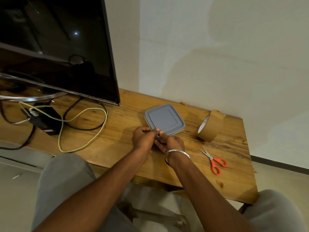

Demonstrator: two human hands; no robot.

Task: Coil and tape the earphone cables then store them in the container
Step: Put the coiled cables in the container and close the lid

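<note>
A grey square container (164,118) with its lid on sits on the wooden table (117,144). Just in front of it my left hand (143,137) and my right hand (171,144) meet, fingers curled round a small dark earphone cable bundle (158,139) that is mostly hidden between them. My right wrist wears a silver bangle. A roll of brown tape (210,126) stands on edge to the right of the container. Orange-handled scissors (214,160) lie shut near the table's front right.
A large dark TV screen (55,47) on a chrome stand fills the left. Under it lie a black adapter box (46,121), black leads and a looped yellow-green cable (80,131). A white wall runs behind the table. My grey-clad knees are below the table edge.
</note>
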